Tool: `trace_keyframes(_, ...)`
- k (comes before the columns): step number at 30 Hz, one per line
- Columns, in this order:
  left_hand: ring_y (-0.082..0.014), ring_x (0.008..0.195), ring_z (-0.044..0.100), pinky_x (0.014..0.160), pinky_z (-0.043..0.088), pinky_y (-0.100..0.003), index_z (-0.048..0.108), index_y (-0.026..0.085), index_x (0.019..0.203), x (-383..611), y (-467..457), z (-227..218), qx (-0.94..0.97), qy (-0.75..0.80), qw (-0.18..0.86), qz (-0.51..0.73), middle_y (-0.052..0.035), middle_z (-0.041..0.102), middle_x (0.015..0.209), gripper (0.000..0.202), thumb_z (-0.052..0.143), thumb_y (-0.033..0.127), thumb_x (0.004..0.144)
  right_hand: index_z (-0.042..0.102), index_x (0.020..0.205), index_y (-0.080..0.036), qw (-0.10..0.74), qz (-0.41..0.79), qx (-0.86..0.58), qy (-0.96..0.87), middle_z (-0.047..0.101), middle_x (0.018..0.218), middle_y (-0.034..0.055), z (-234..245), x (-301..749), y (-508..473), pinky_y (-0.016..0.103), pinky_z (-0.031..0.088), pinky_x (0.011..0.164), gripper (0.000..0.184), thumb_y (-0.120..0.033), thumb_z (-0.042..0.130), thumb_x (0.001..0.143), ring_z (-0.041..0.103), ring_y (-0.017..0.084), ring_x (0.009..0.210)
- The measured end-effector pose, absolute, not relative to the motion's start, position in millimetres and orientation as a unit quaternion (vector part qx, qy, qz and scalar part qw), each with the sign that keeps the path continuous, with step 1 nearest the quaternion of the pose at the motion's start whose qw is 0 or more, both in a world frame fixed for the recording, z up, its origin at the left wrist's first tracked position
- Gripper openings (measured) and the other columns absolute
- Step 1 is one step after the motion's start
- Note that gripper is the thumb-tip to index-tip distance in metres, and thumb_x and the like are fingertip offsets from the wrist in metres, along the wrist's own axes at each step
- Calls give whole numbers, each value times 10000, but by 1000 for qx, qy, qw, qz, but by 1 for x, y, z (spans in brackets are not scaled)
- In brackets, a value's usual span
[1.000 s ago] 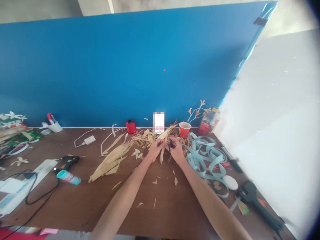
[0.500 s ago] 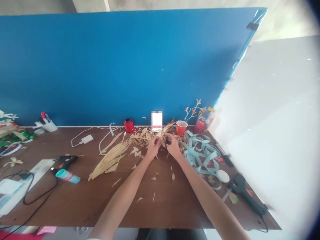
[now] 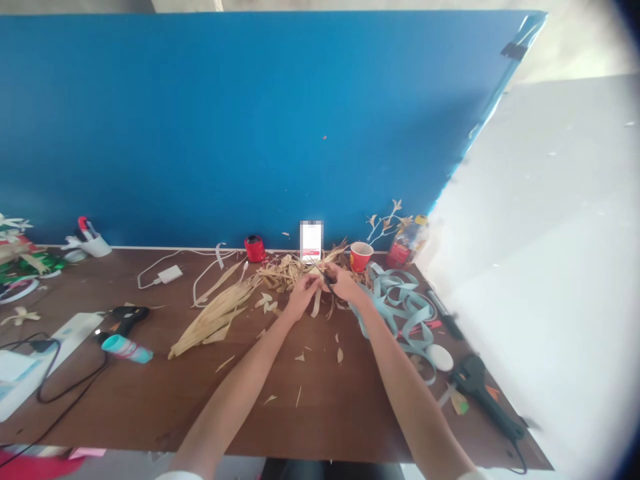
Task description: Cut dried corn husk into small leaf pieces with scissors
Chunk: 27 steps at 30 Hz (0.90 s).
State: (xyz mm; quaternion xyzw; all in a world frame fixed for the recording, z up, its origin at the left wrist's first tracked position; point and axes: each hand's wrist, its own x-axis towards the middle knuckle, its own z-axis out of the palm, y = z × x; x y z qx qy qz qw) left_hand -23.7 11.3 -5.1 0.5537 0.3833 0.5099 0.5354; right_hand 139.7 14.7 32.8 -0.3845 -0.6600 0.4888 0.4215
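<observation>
My left hand (image 3: 304, 293) pinches a pale piece of dried corn husk (image 3: 317, 305), whose end hangs below the fingers. Close beside it, my right hand (image 3: 344, 283) is closed around dark-handled scissors (image 3: 328, 279); their blades point up and left, over the husk. Just behind both hands lies a heap of husk scraps (image 3: 285, 273). To the left spreads a bundle of long dried husks (image 3: 215, 320), with small cut petal shapes (image 3: 266, 303) near its right end.
A phone (image 3: 311, 241) leans on the blue panel behind the hands. Right of them stand a red paper cup (image 3: 361, 257) and a tangle of light blue ribbon (image 3: 400, 300). Glue guns lie at the right (image 3: 483, 387) and left (image 3: 129, 319). A red tin (image 3: 255, 249) sits behind.
The scissors have turned, so their blades now show pointing up-left across the husk. The husk piece has shifted in my left hand, its strip hanging lower. The view has moved slightly.
</observation>
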Motion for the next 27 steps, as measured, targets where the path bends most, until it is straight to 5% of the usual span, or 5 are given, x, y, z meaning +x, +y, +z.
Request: trace_keyframes(27,-125,641,545,613,455,-264,568,164,889,-22,13,-8,553,393,536,502,-12,603,751,343,657,472,767,586,1147,-176,449,431,-449,-641,670,842,33,30,142,18,348,500,763,533,-243,712,634,618,189,781)
